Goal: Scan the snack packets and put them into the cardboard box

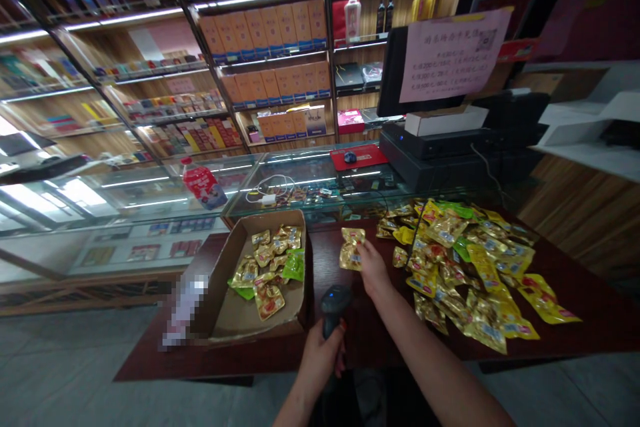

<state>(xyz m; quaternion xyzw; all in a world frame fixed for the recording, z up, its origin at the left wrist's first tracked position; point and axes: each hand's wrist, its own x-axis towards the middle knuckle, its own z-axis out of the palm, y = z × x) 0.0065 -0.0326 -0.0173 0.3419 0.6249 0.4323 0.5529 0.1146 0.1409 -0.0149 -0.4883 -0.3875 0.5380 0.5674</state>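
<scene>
In the head view my left hand [320, 350] is wrapped round the handle of a dark barcode scanner [336, 300], held upright at the table's front edge with a small blue light on top. My right hand [373, 267] grips a gold snack packet [352, 249] by its right edge, just beyond the scanner. Left of both hands is an open cardboard box [220, 320] with gold and green packets [270, 297] inside. To the right of my right arm spreads a pile of gold, yellow and green snack packets [450, 267].
The dark red table [325, 260] meets a glass display counter [300, 163]. On the counter are a white charger with cable [269, 200], a mouse [350, 157], a red bottle [203, 183] and a monitor with a pink notice [450, 57]. Stocked shelves [260, 57] stand behind.
</scene>
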